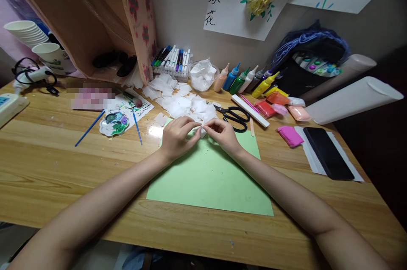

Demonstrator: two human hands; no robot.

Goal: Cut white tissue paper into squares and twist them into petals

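My left hand (179, 136) and my right hand (224, 134) meet over the far part of a green paper sheet (210, 181). Both pinch a small piece of white tissue paper (203, 132), its lower end showing between the fingertips. Just behind them lies a loose pile of white tissue pieces (187, 107). Black-handled scissors (233, 115) rest right of the pile, close to my right hand. A wooden stick (252, 127) lies on the sheet's far right edge.
Paint bottles (243, 80), a marker box (171, 61) and a tissue-filled bowl (203, 76) line the back. At left are a paint palette (114, 124) and brushes (90, 128); at right, clay packets (265, 109), a white tube (356, 100) and a phone (327, 153).
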